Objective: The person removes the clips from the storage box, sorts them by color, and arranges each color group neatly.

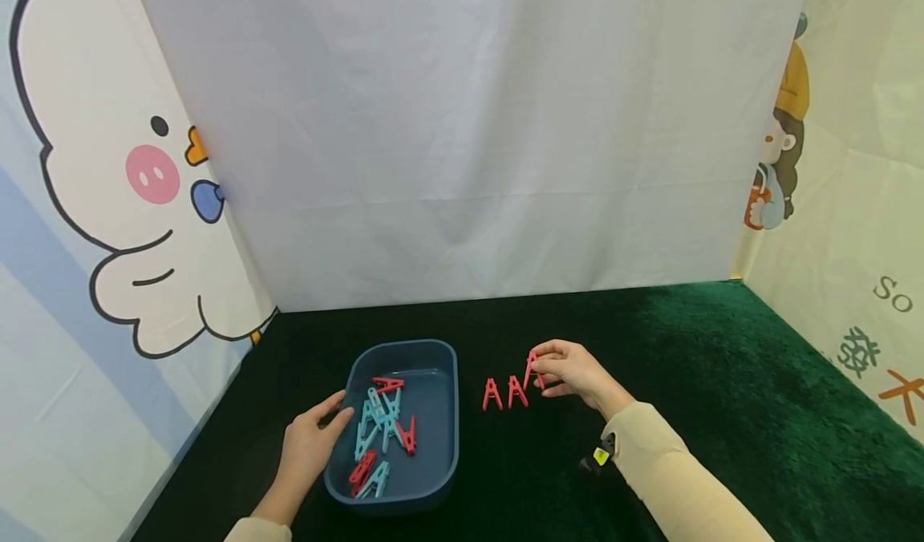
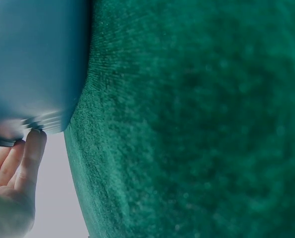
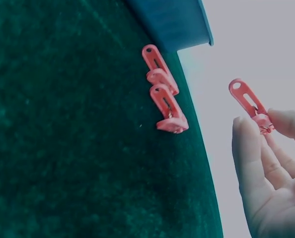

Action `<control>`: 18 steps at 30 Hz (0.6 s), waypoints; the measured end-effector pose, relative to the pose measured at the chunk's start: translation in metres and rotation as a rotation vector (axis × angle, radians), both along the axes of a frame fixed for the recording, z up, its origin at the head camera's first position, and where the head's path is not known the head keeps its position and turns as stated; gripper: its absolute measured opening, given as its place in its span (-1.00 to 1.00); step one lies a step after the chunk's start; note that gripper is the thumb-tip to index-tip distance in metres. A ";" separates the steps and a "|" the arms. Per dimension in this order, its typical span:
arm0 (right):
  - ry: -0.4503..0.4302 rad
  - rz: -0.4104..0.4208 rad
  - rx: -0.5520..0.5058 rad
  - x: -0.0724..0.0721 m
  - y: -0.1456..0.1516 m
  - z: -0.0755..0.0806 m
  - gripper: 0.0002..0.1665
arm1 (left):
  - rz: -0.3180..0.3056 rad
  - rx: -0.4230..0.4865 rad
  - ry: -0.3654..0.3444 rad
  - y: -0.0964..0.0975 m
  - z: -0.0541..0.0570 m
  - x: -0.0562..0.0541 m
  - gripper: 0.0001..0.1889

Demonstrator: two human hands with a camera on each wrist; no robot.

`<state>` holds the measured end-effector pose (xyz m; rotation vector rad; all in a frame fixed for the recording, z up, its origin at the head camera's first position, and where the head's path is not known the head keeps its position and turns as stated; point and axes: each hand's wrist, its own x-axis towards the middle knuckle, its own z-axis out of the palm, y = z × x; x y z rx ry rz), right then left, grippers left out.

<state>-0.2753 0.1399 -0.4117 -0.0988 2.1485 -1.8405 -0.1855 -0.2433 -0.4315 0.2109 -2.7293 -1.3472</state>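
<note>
My right hand (image 1: 573,370) pinches a red clothespin (image 3: 244,94) between thumb and fingertips, its handle ends pointing up in the head view. Just left of it, two more red clothespins, one (image 1: 491,386) nearer the bin and one (image 1: 513,382) nearer the hand, stand side by side on the green cloth, legs down. A blue-grey plastic bin (image 1: 431,422) is farther left. My left hand (image 1: 306,442) rests against the bin's left side, straight fingers touching the outer wall below the rim in the left wrist view. Several light-blue clothespins (image 1: 375,480) and a few red clothespins (image 1: 362,467) lie jumbled inside the bin.
Dark green plush cloth (image 1: 722,366) covers the table. A white curtain (image 1: 469,125) hangs behind it, with printed cloth panels at the left and right. A small black device with a yellow mark (image 1: 601,455) sits at the right sleeve's cuff.
</note>
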 end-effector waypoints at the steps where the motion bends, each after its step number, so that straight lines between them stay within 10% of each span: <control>1: -0.004 -0.004 0.008 -0.001 0.000 -0.001 -0.64 | -0.002 -0.001 0.001 0.000 0.000 0.000 -0.50; 18: -0.027 -0.034 0.125 -0.007 0.004 -0.018 -0.68 | 0.010 -0.025 0.015 0.003 0.002 0.001 -0.51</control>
